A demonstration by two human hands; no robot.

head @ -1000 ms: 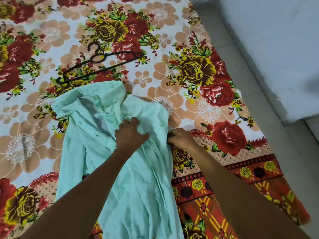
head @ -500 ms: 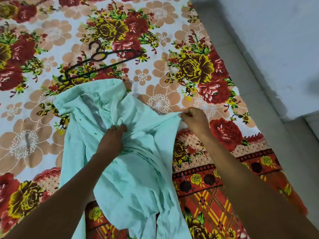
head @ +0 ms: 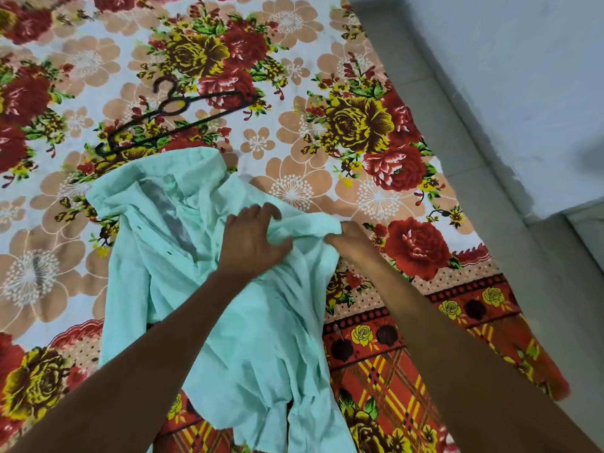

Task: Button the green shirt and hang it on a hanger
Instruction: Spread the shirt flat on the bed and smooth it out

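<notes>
The light green shirt lies crumpled and unbuttoned on the flowered bedsheet, collar toward the far side. My left hand lies on the shirt's right shoulder area, fingers curled into a fold of cloth. My right hand grips the shirt's right edge, bunching it. A dark hanger lies flat on the sheet just beyond the collar, touched by neither hand. Small dark buttons show along the left placket.
The flowered bedsheet covers the bed, its red patterned border hanging at the near right. A grey floor strip and a pale wall run along the bed's right side.
My left hand moved right and up onto the shoulder fold. My right hand drew back slightly toward the shirt, still holding its edge. The cloth between the hands has bunched up.
</notes>
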